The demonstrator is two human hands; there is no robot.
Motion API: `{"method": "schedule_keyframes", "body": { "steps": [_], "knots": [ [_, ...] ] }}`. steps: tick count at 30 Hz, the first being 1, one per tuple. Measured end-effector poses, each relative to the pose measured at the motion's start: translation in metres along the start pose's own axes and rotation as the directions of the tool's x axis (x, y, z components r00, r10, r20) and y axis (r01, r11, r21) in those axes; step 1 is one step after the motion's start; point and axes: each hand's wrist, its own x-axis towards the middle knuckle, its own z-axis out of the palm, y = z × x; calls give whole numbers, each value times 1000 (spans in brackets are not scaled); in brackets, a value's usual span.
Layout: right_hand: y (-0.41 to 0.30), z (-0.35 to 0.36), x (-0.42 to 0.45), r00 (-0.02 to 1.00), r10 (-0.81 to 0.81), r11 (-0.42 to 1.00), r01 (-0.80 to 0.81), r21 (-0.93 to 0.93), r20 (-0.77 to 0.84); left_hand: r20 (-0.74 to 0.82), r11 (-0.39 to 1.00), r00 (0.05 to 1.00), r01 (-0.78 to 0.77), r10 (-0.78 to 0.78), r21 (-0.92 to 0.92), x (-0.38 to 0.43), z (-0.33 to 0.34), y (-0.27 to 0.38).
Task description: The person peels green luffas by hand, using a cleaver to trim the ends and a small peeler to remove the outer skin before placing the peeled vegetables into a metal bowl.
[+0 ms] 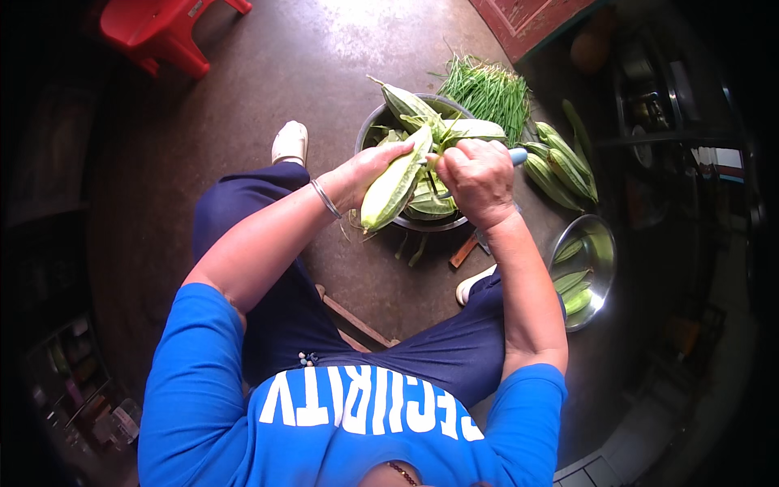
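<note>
My left hand [365, 170] grips a ridge gourd [392, 189] whose pale green side is turned up, its narrow end pointing away from me. In my right hand [478, 176] is a vegetable peeler with a light-blue handle [518, 156]; its head is against or close to the gourd's right side, partly hidden by my fingers. Below both hands stands a metal basin [367, 125] holding green peelings [432, 204]. Two more gourds lie across its top: a ridged one [405, 103] and a paler one [478, 129].
Behind the basin lies a bunch of thin green leaves [490, 91]. Several ridge gourds [560, 161] rest on the floor at right, near a steel bowl [599, 243] with more gourds. A wooden-handled tool [464, 251] lies by my foot. A red plastic stool [146, 27] stands far left.
</note>
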Motion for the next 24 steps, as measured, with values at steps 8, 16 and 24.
{"method": "schedule_keyframes", "body": {
  "steps": [8,16,24],
  "knots": [
    [-39,7,4,994,-107,947,105,303,-10,-138,996,988,-58,67,72,-5,13,-1],
    [-10,1,1,999,25,995,-27,92,20,-163,989,987,29,-5,145,-15,20,3],
    [23,18,-11,997,73,979,-74,191,13,-105,954,989,129,-104,269,-28,21,1]
  ]
}}
